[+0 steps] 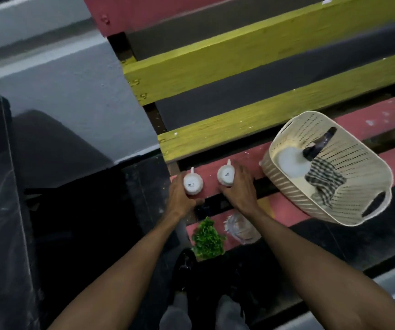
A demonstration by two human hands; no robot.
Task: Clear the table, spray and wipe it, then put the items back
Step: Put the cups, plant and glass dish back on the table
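surface: slatted table (pixel 377 119), red, yellow and black boards with dark gaps between them.
landmark: cream basket (pixel 363 163), perforated, resting across the red boards.
in basket: white spray bottle (pixel 291 163) lying down with its black head toward the far wall; checked cloth (pixel 323 179) draped over it.
left mug (pixel 192 184): white, upside down, well left of the basket, on the end of a red board, handle pointing away from the person.
right mug (pixel 226 176): white, upside down, between the left mug and the basket, same board.
left hand (pixel 182 196): fingers wrapped round the left mug's body, grasping it.
right hand (pixel 236 186): fingers curled over the right mug's side, grasping it.
other items: green plant (pixel 207 239) and clear wrapped bundle (pixel 241 228), left of the basket and nearer the person.
stage (judged): cannot tell whether the mugs are being taken off or set back.
risk 1: both mugs are held by the glazed body, not the handle; a slip would drop one.
risk 2: the board is narrow with gaps either side; a mug set off-centre could tip into one.
risk 3: the right forearm passes over the bundle and could brush it.
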